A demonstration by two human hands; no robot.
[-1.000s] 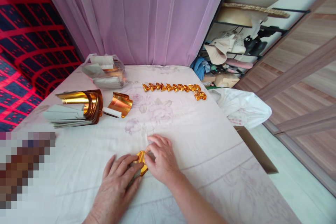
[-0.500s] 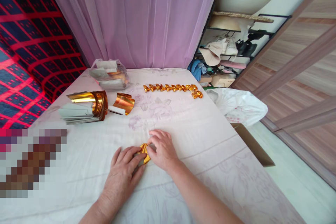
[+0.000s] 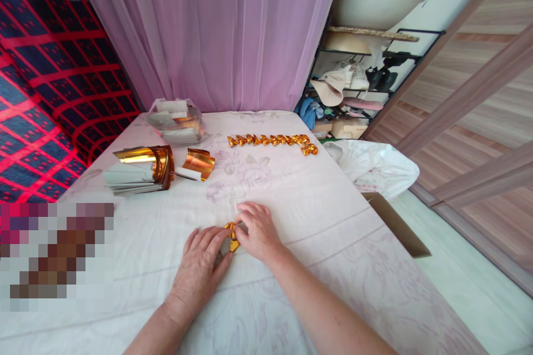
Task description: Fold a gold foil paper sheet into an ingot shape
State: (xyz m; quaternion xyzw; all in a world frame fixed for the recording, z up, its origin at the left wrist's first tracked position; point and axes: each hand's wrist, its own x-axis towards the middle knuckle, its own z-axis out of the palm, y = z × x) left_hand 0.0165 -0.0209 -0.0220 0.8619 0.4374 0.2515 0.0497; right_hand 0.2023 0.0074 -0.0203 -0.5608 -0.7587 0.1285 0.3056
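Note:
A small piece of folded gold foil paper [image 3: 234, 245] lies on the cloth-covered table between my hands. My left hand [image 3: 205, 255] grips its left side, fingers curled and pressed together at the foil. From the other side, my right hand [image 3: 259, 231] pinches the foil's upper right edge with thumb and forefinger. Part of the paper is hidden under the fingers of both hands. Farther back runs a row of folded gold foil pieces [image 3: 266, 140], bunched at its right end.
A curled stack of gold foil sheets [image 3: 139, 172] and a few loose sheets [image 3: 199, 164] lie at the left. Behind them sits a clear plastic bag [image 3: 177, 122] of more paper. A white plastic bag [image 3: 378, 166] and a cardboard box [image 3: 395, 224] flank the table's right edge.
The foil between my hands looks narrower, with its lower part folded in. My left hand has shifted slightly right and up. The camera view has turned slightly.

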